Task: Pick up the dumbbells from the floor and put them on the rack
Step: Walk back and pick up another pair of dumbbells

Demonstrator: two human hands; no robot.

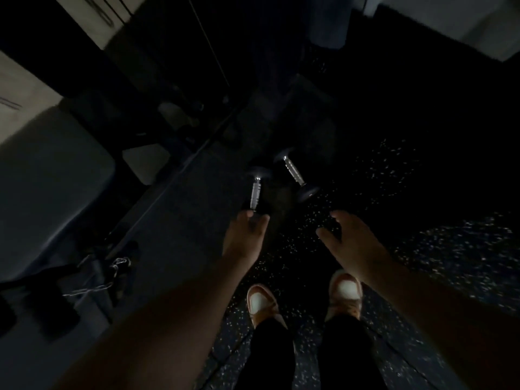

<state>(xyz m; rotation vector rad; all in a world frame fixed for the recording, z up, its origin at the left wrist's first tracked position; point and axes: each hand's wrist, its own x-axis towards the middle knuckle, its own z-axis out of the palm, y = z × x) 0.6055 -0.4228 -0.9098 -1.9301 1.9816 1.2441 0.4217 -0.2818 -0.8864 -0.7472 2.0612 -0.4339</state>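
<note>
Fingers (247, 218) of my left hand (244, 237) spread, reaching the near dumbbell (256, 190); right hand (349, 237) spread too; next, grasp 2 handles

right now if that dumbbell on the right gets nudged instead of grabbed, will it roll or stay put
The right dumbbell would probably roll, since its dark heads look round, though the dim picture leaves that uncertain. It is likely heavy for its size and rigid, given the metal handle. The right hand is open and short of it, so a centred grip seems safest.
</note>
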